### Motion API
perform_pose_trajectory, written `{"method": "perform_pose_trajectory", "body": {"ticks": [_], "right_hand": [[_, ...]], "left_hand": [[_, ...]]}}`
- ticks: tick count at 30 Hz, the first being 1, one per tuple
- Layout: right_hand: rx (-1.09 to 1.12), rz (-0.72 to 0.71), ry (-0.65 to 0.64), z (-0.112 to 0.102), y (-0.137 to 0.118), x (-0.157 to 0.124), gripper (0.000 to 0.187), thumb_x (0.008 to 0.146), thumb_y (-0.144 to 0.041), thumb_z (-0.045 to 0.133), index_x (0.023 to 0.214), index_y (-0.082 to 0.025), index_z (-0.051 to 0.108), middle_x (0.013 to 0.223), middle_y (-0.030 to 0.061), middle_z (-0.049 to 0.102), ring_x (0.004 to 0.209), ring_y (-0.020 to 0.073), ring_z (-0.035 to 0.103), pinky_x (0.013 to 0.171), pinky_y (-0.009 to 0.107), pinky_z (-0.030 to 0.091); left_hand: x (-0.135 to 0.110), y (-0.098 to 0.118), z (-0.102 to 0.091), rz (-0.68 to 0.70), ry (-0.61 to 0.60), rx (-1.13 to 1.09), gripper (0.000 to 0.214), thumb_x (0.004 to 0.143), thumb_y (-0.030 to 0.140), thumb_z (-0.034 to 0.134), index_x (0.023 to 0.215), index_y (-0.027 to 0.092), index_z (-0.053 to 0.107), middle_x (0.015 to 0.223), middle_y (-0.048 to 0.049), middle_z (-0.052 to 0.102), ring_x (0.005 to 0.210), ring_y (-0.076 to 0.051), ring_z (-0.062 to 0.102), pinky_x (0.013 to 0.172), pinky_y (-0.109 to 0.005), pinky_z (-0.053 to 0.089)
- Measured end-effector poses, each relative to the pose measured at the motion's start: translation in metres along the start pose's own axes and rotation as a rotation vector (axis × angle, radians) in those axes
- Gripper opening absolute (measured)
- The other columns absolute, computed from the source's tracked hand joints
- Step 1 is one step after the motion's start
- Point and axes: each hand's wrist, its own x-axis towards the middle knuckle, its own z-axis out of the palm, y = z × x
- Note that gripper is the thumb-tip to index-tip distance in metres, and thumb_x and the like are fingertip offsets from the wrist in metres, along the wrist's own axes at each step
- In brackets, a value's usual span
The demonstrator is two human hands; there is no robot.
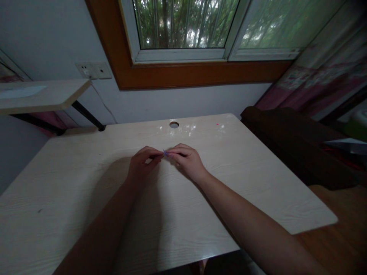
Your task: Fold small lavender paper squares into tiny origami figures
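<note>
The left hand (143, 163) and right hand (187, 159) both clamp — in a pinch — a tiny, spiky purple-blue object (165, 153) over the pale wood-grained tabletop (252, 179).

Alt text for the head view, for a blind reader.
A person's left hand and right hand pinch a tiny purplish item at their fingertips over a pale table. Beyond it is a brown-framed window; a raised shelf stands at picture left.
</note>
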Motion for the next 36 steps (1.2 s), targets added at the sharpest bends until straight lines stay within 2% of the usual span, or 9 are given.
{"method": "perform_pose_trajectory", "body": {"ticks": [6,11,20,30,36], "right_hand": [[0.118,0.095,0.011,0.0013,-0.0001,0.0008,0.011,0.083,-0.032,0.072,0.089,-0.026,0.079,0.085,0.0033,0.069,0.073,0.0132,0.062,0.060,0.024,0.049],[0.230,0.164,-0.009,0.0017,0.0029,0.0017,0.013,0.083,-0.032,0.071,0.090,-0.024,0.078,0.083,0.0022,0.065,0.060,0.0092,0.054,0.048,0.022,0.041],[0.232,0.151,-0.057,0.0013,0.0028,0.0014,0.016,0.086,-0.035,0.068,0.093,-0.025,0.077,0.087,0.0020,0.064,0.056,0.0078,0.051,0.049,0.023,0.042],[0.235,0.148,-0.064,0.0022,0.0014,0.0020,0.015,0.087,-0.034,0.067,0.094,-0.025,0.078,0.086,0.0017,0.062,0.056,0.0068,0.051,0.049,0.022,0.041],[0.153,0.111,-0.056,0.0015,0.0012,0.0002,0.015,0.089,-0.032,0.066,0.096,-0.027,0.077,0.088,0.0019,0.064,0.058,0.0081,0.053,0.050,0.023,0.042]], "left_hand": [[-0.0006,-0.0021,-0.0003,-0.003,0.012,-0.008,0.009,0.087,0.025,0.068,0.094,0.022,0.071,0.083,-0.0029,0.068,0.074,-0.013,0.064,0.068,-0.025,0.054],[-0.0007,-0.0036,-0.0002,-0.004,0.022,-0.007,0.008,0.087,0.024,0.068,0.094,0.021,0.070,0.082,-0.0026,0.067,0.073,-0.013,0.064,0.066,-0.024,0.053],[-0.0014,0.0007,0.0002,-0.012,0.034,-0.016,0.009,0.086,0.022,0.069,0.094,0.021,0.070,0.086,-0.0029,0.066,0.073,-0.012,0.065,0.066,-0.024,0.054],[-0.0001,0.0011,0.0018,0.053,0.044,0.039,0.010,0.085,0.024,0.070,0.095,0.020,0.070,0.085,-0.0024,0.067,0.074,-0.011,0.064,0.068,-0.022,0.053],[-0.0002,0.0025,0.0022,0.050,0.043,0.032,0.009,0.085,0.023,0.070,0.093,0.020,0.071,0.085,-0.0029,0.067,0.073,-0.011,0.064,0.067,-0.023,0.053]]}}
